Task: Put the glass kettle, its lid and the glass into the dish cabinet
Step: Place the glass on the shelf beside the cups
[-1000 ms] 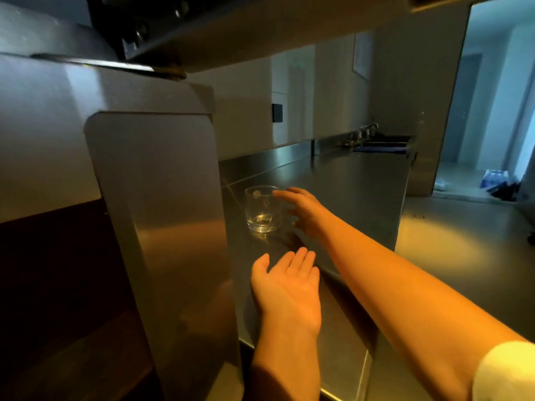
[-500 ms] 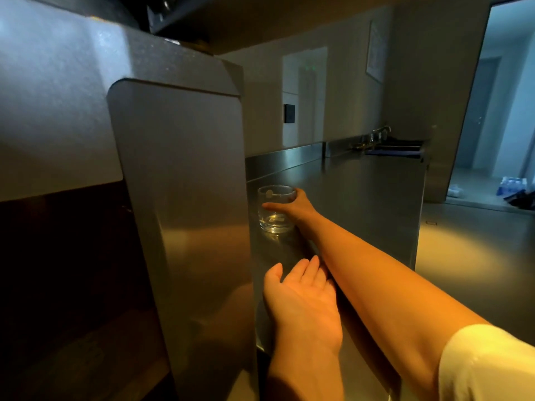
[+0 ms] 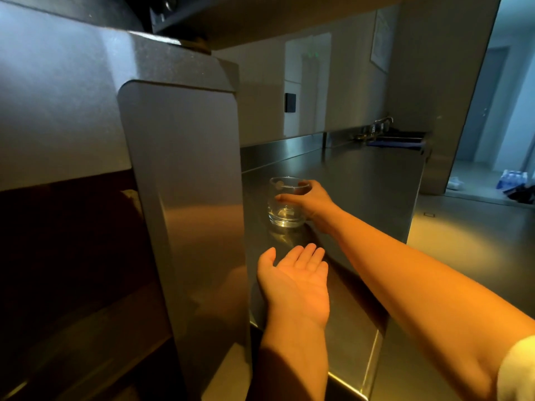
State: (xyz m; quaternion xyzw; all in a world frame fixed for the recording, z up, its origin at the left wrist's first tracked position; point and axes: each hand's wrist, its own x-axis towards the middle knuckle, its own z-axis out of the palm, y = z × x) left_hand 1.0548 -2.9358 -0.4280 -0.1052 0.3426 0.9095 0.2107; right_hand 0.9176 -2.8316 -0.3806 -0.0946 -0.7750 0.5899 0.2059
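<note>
This looks like the step of picking up the glass [image 3: 286, 204], which stands on the tabletop [image 3: 362, 183] just beside the open cabinet door [image 3: 188, 212]. Next it needs a gentle lift and a trip round the door into the dark cabinet [image 3: 72, 256]. The right hand [image 3: 314, 202] is curled round the glass, while the left hand [image 3: 298, 282] is flat and wide, palm up, holding nothing, near the glass.
</note>
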